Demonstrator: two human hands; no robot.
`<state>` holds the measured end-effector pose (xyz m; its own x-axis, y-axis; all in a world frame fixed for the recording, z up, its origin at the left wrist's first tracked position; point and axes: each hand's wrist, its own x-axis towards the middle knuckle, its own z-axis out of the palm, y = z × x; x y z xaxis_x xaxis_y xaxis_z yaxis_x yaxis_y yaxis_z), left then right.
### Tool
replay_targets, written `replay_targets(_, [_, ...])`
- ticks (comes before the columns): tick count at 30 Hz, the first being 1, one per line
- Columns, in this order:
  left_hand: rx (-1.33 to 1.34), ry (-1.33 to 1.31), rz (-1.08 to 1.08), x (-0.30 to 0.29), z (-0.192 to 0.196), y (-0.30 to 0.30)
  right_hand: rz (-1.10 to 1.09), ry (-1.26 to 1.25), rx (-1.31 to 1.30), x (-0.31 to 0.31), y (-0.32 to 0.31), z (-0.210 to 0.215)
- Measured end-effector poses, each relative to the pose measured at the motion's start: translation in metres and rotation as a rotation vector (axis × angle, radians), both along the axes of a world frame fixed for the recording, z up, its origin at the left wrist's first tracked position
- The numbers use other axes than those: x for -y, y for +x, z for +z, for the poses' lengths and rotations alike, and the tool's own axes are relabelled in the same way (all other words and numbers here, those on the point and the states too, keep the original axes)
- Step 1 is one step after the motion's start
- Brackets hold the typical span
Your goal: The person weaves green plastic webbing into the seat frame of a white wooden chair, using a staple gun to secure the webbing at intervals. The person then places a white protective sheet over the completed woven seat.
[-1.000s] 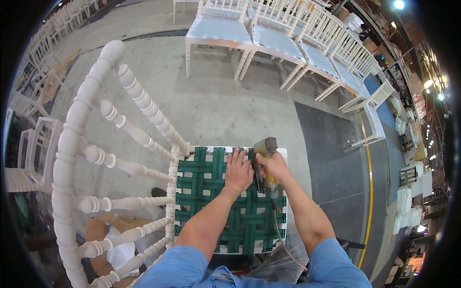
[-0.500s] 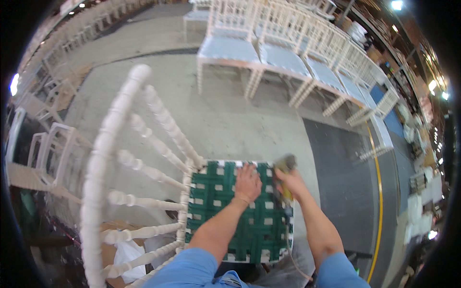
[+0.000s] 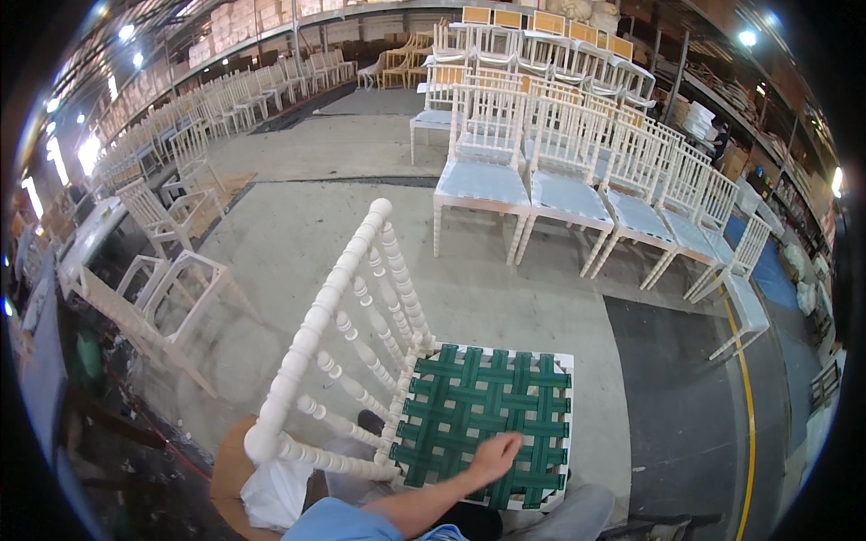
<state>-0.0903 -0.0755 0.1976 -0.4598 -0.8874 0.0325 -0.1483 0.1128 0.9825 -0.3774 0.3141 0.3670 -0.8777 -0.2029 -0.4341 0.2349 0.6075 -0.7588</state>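
A white chair with a turned-spindle back (image 3: 334, 316) is tipped so that its seat faces me. Green straps woven into a lattice (image 3: 478, 406) fill its white seat frame (image 3: 566, 361). My left hand (image 3: 494, 455) rests on the near part of the green webbing and holds nothing; its blue-sleeved forearm comes in from the lower edge. My right hand is out of the picture, and no tool shows in this view.
A row of white chairs with pale blue seats (image 3: 559, 194) stands ahead on the concrete floor. Bare white chair frames (image 3: 171, 298) lie at the left. At the right are a dark floor mat (image 3: 686, 397) and a yellow line (image 3: 749, 388). A white bag (image 3: 275, 491) sits by my knee.
The view has tilted up toward the hall. My right hand and the yellow-and-black tool it held at the seat's far edge have left the picture. My left hand slid nearer on the webbing.
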Motion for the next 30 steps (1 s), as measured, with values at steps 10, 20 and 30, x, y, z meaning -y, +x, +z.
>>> replay_targets(10, [0.161,1.427,-0.176,-0.126,0.017,0.098,0.298,0.436,-0.399,-0.091,0.030,-0.052])
replay_targets(20, [-0.113,1.372,0.061,-0.121,0.025,0.099,0.415,0.534,-0.623,-0.098,0.026,-0.041])
replay_targets(30, [-0.197,1.263,0.169,-0.122,0.015,0.089,0.242,0.348,-0.782,-0.052,0.009,-0.015])
